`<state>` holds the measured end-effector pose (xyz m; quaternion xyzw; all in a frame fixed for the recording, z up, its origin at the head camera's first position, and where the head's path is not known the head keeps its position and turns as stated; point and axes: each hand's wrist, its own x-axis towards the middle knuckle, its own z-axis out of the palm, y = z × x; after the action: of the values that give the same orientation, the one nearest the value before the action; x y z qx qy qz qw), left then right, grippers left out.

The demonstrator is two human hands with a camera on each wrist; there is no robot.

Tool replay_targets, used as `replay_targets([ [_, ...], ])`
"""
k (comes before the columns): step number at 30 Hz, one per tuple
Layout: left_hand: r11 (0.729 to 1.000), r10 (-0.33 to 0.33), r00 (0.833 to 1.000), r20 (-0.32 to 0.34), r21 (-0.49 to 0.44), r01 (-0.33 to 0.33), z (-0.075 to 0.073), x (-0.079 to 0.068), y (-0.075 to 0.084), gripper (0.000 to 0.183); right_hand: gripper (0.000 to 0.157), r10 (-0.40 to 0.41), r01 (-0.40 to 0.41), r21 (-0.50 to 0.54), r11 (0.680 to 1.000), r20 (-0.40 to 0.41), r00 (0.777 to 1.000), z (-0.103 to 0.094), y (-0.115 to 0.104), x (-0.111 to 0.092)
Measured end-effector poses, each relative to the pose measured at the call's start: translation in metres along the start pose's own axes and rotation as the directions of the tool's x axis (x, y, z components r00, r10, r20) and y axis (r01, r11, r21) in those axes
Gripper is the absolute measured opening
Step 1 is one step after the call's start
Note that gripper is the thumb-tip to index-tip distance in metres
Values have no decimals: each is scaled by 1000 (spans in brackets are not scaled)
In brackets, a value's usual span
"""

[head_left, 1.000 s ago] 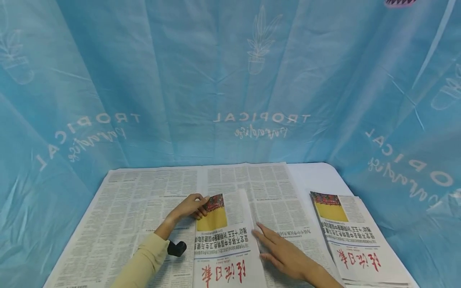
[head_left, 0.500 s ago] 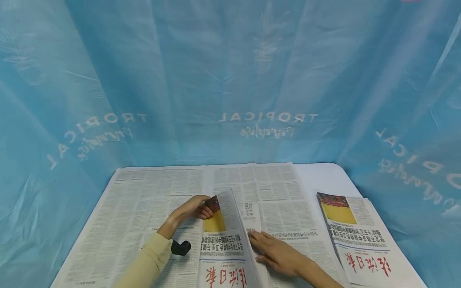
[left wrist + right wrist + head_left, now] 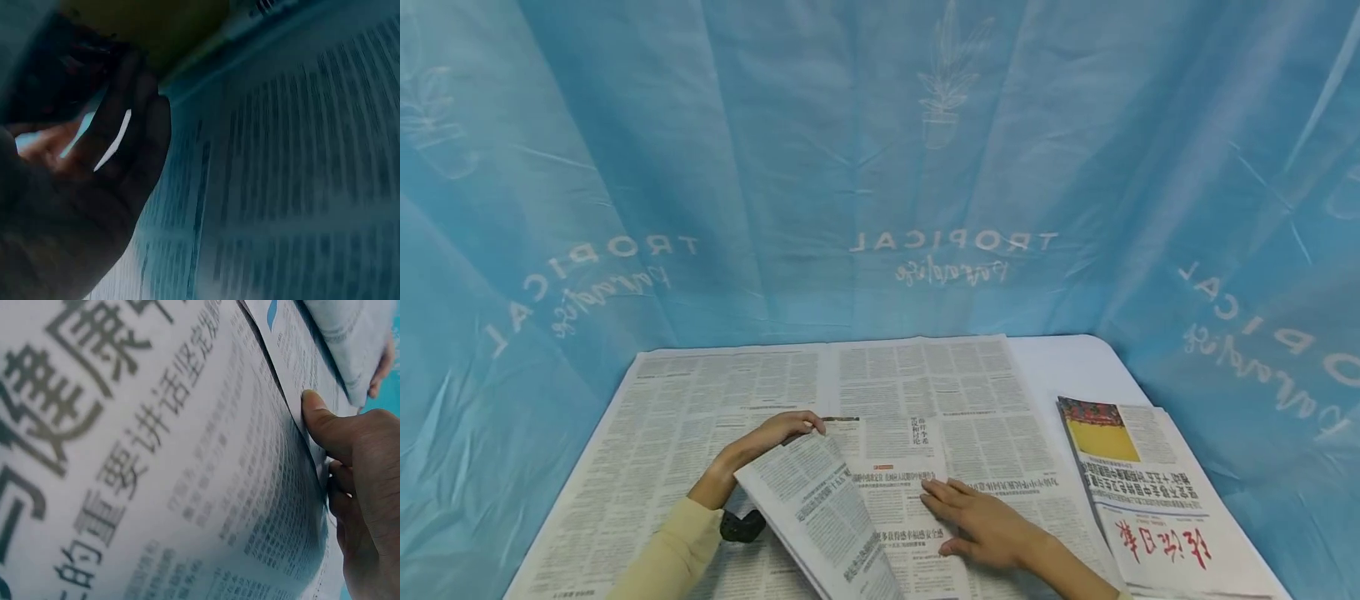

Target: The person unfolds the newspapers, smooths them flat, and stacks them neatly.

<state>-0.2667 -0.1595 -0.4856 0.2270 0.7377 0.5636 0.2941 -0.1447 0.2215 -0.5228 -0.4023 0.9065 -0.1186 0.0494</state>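
My left hand [image 3: 775, 435] pinches the top edge of a lifted newspaper section [image 3: 820, 500], which slants up and left with small print facing me. In the left wrist view, the dim left hand [image 3: 119, 144] has its fingers against the side with the yellow picture [image 3: 169, 31]. Underneath lies the newspaper's inner page [image 3: 902, 508], flat in front of me. My right hand [image 3: 981, 523] rests with extended fingers on that page's right side. The right wrist view has its thumb [image 3: 319, 412] at a page edge; the fingers below it are partly hidden.
A stack of folded newspapers [image 3: 1150, 500] with red masthead characters lies at the right. Spread newspaper sheets [image 3: 700, 433] cover most of the white table [image 3: 1060, 367]. A blue printed curtain [image 3: 880, 183] hangs around the back and sides.
My left hand has lifted the newspaper's front section and swung it over to the left, uncovering the inner page. The right hand stays at the right side, moving only slightly.
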Motion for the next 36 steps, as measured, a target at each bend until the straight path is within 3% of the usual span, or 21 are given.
replay_targets([
  [1,1000,8,1000,13,4,-8,-3,-3,-1,35,72,5,-5,5,1000,-4,1000,0,1,0],
  [5,991,-78,997,24,-104,80,-10,-19,-6,36,73,36,-35,34,999,-16,999,-2,3,-1],
  [10,996,-66,997,-26,-54,64,-19,-35,-15,39,73,84,-82,56,995,-22,996,-7,12,-7],
  [14,999,-15,992,-122,30,19,-23,-42,-21,40,74,117,-115,86,990,-16,993,-10,19,-10],
  [18,982,50,971,-232,186,-6,-23,-44,-22,33,75,141,-140,104,985,-4,990,-10,21,-11],
  [21,951,108,946,-306,308,-9,-20,-37,-23,28,77,176,-178,129,975,33,984,-15,23,-17],
  [24,929,148,921,-361,369,-4,-16,-27,-25,28,72,208,-217,143,966,73,975,-26,26,-22],
  [29,916,132,899,-418,399,51,-10,-27,-28,40,49,125,-126,41,991,17,992,-38,35,-16],
  [32,860,142,880,-453,496,117,-6,-37,-29,51,59,32,-36,-93,995,-50,998,-35,42,-6],
  [36,709,222,857,-465,681,186,2,-53,-31,64,77,-47,26,-246,969,-79,996,-27,50,6],
])
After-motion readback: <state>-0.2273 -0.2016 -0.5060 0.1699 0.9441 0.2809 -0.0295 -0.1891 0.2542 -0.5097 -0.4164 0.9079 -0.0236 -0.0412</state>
